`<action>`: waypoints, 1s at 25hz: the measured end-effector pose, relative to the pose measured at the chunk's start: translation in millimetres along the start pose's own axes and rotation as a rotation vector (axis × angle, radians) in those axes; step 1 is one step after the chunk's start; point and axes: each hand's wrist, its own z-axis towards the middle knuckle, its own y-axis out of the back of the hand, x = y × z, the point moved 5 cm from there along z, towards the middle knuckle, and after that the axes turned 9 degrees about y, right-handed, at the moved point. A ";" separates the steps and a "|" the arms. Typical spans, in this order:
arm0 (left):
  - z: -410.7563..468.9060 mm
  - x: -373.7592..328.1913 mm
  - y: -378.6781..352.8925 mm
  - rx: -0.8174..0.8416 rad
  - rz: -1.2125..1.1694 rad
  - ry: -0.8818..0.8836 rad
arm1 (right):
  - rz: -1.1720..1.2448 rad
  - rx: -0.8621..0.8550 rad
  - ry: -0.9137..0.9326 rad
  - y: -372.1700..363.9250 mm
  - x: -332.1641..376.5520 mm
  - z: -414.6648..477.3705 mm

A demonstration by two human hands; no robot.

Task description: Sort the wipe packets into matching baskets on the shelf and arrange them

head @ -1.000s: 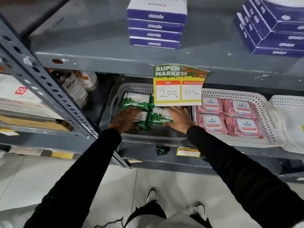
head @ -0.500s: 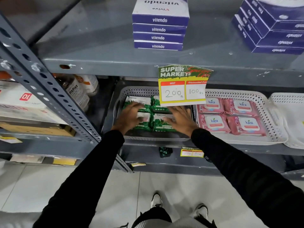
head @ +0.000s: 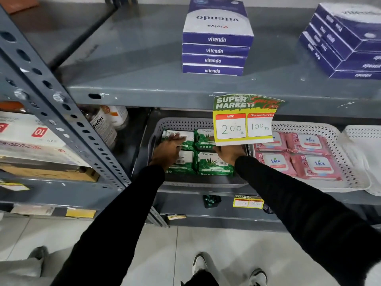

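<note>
Several green Origami wipe packets (head: 214, 165) lie two by two in a grey perforated basket (head: 185, 124) on the middle shelf. My left hand (head: 167, 151) rests flat on the two left packets, fingers stretched over the back left packet (head: 179, 134). My right hand (head: 228, 153) lies on the right packets, against the back right packet (head: 206, 138); a hanging price tag hides its fingertips. Several pink Kara wipe packets (head: 309, 141) lie two by two in the white basket (head: 309, 127) to the right.
A yellow and green price tag (head: 245, 120) hangs over the grey basket. Another white basket (head: 362, 141) sits far right. Stacks of purple Vitendo boxes (head: 216, 50) stand on the shelf above. Bottles (head: 103, 124) and a slanted steel post (head: 61, 112) are to the left.
Both hands have slid deeper into the grey basket, pushing the green packets into a tidy two-by-two block. The right hand now sits partly behind the price tag.
</note>
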 end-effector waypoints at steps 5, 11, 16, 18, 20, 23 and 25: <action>-1.4 1.0 -5.8 0.013 0.092 -0.012 | 0.004 -0.036 -0.019 -4.9 -0.2 1.7; -4.9 -14.1 -13.9 -0.076 0.108 -0.025 | -0.088 -0.232 0.070 1.7 29.4 -10.3; -4.9 -10.3 -34.1 -0.025 0.182 -0.062 | -0.057 -0.134 0.039 -26.9 27.8 -15.5; -5.2 -10.3 -36.9 -0.045 0.166 -0.056 | -0.043 -0.168 0.015 -34.1 25.3 -17.9; -4.4 -11.6 -37.1 -0.050 0.149 -0.042 | -0.044 -0.237 0.000 -32.6 24.2 -15.8; -3.6 -12.5 -40.4 -0.064 0.148 -0.057 | -0.076 -0.258 -0.006 -37.7 23.0 -17.3; -1.4 -11.0 -41.0 -0.052 0.144 -0.048 | -0.062 -0.219 -0.013 -43.0 19.0 -11.9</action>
